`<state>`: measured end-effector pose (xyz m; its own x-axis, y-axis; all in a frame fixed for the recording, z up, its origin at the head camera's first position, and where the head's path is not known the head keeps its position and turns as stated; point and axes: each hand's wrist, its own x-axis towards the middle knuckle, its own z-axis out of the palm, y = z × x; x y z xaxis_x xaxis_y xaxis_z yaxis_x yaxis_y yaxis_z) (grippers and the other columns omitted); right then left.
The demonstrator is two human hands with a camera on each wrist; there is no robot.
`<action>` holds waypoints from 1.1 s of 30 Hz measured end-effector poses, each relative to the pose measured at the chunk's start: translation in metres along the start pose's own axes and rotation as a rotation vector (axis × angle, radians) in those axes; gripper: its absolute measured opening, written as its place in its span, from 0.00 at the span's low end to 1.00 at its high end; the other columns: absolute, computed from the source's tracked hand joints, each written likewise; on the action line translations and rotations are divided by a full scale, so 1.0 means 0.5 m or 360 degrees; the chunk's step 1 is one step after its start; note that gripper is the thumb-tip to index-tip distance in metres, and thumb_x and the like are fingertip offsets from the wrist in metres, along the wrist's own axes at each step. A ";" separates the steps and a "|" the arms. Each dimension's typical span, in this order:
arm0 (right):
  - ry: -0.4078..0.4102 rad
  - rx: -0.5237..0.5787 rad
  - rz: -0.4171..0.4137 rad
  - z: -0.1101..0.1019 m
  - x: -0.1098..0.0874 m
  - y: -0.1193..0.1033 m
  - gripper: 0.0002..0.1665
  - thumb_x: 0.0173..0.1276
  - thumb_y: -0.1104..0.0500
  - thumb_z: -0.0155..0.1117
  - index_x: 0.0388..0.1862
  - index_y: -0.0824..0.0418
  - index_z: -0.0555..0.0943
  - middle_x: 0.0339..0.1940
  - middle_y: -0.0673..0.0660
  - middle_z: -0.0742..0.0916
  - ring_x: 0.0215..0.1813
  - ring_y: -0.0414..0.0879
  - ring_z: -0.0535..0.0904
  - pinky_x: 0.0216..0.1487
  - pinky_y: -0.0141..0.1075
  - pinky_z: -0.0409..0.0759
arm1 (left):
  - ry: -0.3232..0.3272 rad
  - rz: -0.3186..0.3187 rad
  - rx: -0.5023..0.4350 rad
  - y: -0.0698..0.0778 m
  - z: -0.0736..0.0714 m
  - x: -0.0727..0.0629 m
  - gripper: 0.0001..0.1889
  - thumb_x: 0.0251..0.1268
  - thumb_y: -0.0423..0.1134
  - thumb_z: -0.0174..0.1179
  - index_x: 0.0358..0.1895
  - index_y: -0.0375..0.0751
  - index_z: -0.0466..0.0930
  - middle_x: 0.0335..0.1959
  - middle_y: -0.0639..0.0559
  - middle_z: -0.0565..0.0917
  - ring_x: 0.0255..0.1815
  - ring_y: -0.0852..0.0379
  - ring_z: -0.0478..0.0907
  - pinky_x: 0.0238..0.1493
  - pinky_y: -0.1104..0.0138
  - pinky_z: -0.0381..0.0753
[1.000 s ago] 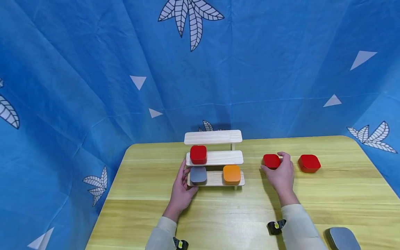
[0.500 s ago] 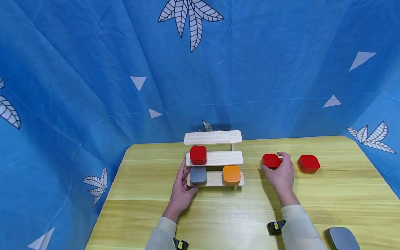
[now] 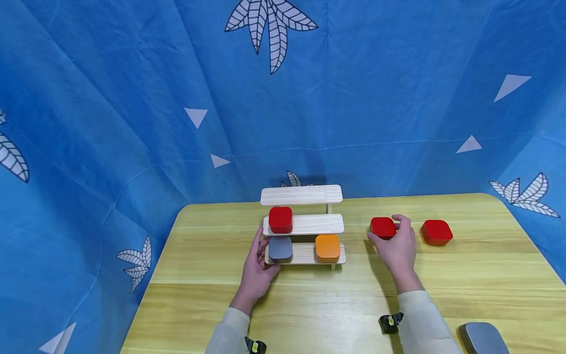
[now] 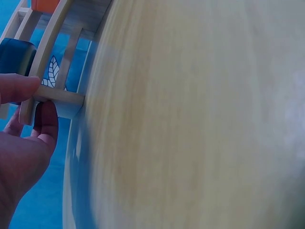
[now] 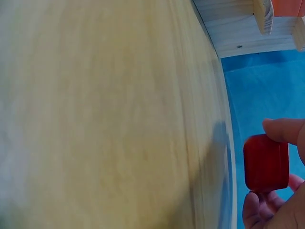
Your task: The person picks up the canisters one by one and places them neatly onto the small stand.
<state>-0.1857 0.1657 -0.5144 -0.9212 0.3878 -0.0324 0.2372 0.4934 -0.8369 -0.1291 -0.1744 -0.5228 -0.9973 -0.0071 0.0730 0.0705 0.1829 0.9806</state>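
Observation:
A small three-tier wooden shelf rack [image 3: 318,223] stands near the table's back edge. My left hand [image 3: 258,276] grips the left end of its lowest board; in the left wrist view the thumb lies on one side of the board [image 4: 50,43] and the fingers curl round the other. A red rounded block [image 3: 280,219] sits on the middle tier, at left. On the lowest tier are a grey block [image 3: 280,249] at left and an orange block [image 3: 327,248] at right. Right of the rack, my right hand [image 3: 399,248] pinches another red block [image 5: 266,163] between thumb and fingers.
One more red block [image 3: 437,232] lies on the table just right of my right hand. A grey block [image 3: 485,338] is at the lower right, partly cut off. Behind the wooden table [image 3: 190,231] hangs a blue patterned cloth [image 3: 376,98].

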 end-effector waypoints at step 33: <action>0.0077 0.0036 -0.0104 -0.016 -0.017 -0.041 0.53 0.53 0.54 0.81 0.72 0.62 0.61 0.63 0.68 0.73 0.61 0.64 0.69 0.53 0.59 0.75 | 0.0002 -0.0010 -0.0010 -0.003 0.000 0.001 0.59 0.52 0.11 0.60 0.81 0.63 0.47 0.69 0.51 0.69 0.67 0.48 0.67 0.61 0.62 0.74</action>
<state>-0.1802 0.1583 -0.4926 -0.9183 0.3929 0.0486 0.1696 0.5014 -0.8485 -0.1295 -0.1748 -0.5240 -0.9977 -0.0093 0.0672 0.0645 0.1765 0.9822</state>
